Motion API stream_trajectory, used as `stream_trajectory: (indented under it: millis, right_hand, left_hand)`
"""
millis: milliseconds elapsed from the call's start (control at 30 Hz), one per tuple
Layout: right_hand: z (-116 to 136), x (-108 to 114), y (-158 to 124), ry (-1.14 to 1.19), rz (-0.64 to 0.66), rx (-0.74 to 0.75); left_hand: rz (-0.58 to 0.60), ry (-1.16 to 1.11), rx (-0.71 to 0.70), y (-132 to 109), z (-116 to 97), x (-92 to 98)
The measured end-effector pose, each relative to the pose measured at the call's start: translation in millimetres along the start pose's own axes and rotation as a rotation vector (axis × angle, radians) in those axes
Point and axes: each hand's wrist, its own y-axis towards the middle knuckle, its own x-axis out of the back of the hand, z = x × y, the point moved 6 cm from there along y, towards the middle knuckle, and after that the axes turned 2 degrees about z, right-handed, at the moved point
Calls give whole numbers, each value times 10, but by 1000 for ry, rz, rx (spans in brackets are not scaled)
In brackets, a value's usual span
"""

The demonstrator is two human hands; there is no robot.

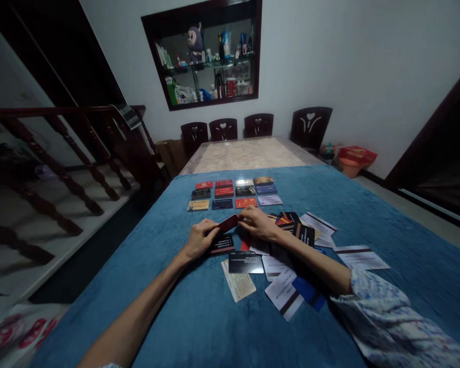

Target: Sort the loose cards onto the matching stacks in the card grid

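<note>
Your left hand [200, 240] and right hand [259, 224] are each pinching one end of a dark red card [227, 224], its long axis running between them, while card rows [224, 192] are lying just ahead on the table [322, 194], loose cards [246, 262] nearer you.

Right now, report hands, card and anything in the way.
Left hand and right hand: gripping one dark card at opposite ends. Loose cards: spread under and around right forearm. Card rows: beyond the hands.
</note>
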Motion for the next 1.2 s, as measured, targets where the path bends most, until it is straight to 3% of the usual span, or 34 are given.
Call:
stream_trajectory:
  millis: [300, 500, 700, 867, 1200]
  right_hand:
    - [80, 72, 30, 111, -155, 67]
    - [213, 178, 29, -115, -246, 155]
    - [391, 176, 21, -348, -193, 218]
    - [471, 95, 25, -369, -137, 255]
    - [447, 18, 14, -367, -119, 262]
  left_hand:
    - [84, 98, -26, 3, -7, -81]
    - [-83, 97, -59, 4, -65, 23]
    - [-257, 78, -153, -23, -280, 144]
    - [-242, 90, -162, -36, -370, 111]
    - [-222, 116, -167, -41, -291, 88]
